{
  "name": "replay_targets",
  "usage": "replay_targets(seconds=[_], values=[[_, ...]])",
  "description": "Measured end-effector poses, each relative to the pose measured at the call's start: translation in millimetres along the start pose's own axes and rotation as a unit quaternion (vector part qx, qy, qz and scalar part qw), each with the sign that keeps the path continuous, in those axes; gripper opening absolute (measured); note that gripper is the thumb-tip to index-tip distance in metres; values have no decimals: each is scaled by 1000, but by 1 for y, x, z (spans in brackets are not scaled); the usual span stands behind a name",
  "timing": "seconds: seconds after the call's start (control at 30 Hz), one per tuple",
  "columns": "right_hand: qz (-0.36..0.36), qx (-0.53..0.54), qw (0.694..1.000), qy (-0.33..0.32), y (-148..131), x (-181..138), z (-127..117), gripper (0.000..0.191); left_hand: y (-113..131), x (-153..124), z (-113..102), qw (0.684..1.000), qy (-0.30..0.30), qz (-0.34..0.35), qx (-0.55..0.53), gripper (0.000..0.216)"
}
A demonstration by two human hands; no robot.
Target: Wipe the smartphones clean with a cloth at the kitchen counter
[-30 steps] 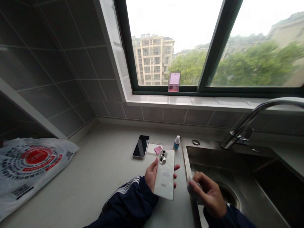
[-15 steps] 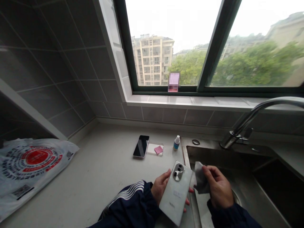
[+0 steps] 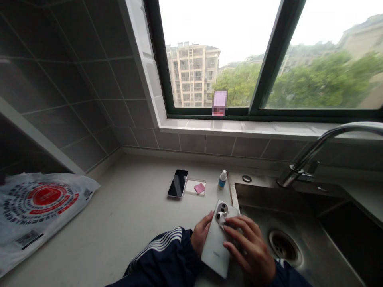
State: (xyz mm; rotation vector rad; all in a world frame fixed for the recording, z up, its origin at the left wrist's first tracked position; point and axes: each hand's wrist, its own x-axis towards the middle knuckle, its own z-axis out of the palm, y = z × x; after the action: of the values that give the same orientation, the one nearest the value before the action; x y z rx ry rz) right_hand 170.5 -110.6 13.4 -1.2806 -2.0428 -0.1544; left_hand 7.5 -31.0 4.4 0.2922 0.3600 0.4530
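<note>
A pale smartphone [image 3: 214, 249] lies tilted in my left hand [image 3: 201, 235], its back facing up and the round camera module near its top. The left fingers wrap its edge from the side and below. My right hand [image 3: 251, 247] is over the phone, with its fingertips pressed at the camera module. A small light bit of the grey wiping cloth [image 3: 222, 219] shows under those fingertips; the rest is hidden by the hand.
On the counter [image 3: 134, 207] lie a black-screened phone [image 3: 178, 183], a clear phone case [image 3: 191, 186] and a pink cloth piece [image 3: 200, 188]. A small spray bottle [image 3: 222, 179] stands beside the sink [image 3: 311, 223]. A printed plastic bag [image 3: 44, 207] is at left, a faucet [image 3: 299, 167] at right.
My right hand has moved left, from beside the phone onto its camera area, bringing the grey cloth with it. The phone in my left hand has shifted slightly left and up.
</note>
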Motion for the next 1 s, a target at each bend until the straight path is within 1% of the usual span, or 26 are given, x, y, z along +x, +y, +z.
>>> replay_targets(seconds=[0.07, 0.2, 0.3, 0.43, 0.5, 0.6, 0.7, 0.8, 0.9, 0.97, 1.0], values=[[14, -1, 1000, -6, 0, -1, 3, 32, 3, 1, 4, 1000, 5, 9, 1, 53], [24, 11, 999, -19, 2, -3, 5, 30, 6, 4, 5, 1000, -11, 7, -6, 60], [22, -29, 999, -31, 4, -2, 4, 38, 7, 4, 4, 1000, -18, -4, -7, 59], [59, -95, 991, -73, 8, -2, 4, 51, 6, 3, 3, 1000, -13, 25, -1, 59], [77, -112, 986, -93, 9, -3, 4, 55, 6, 2, 1, 1000, -24, 1, 6, 64], [90, -121, 983, -104, 12, -4, 6, 58, 5, 0, -4, 997, -54, -52, 19, 70], [96, -123, 982, -102, 13, -3, 6, 60, 5, 0, -9, 995, -66, -63, 27, 71], [94, -120, 983, -105, 14, -1, 4, 60, 5, 0, -7, 995, -58, -73, 32, 69], [60, -108, 984, -124, 9, -1, 3, 63, 5, 1, 0, 998, -49, -34, 19, 63], [30, -94, 986, -138, 1, -2, 4, 64, 6, 1, 5, 999, -47, 3, 3, 59], [17, -85, 986, -140, -3, -3, 5, 65, 7, 0, 8, 999, -47, 10, -7, 59]])
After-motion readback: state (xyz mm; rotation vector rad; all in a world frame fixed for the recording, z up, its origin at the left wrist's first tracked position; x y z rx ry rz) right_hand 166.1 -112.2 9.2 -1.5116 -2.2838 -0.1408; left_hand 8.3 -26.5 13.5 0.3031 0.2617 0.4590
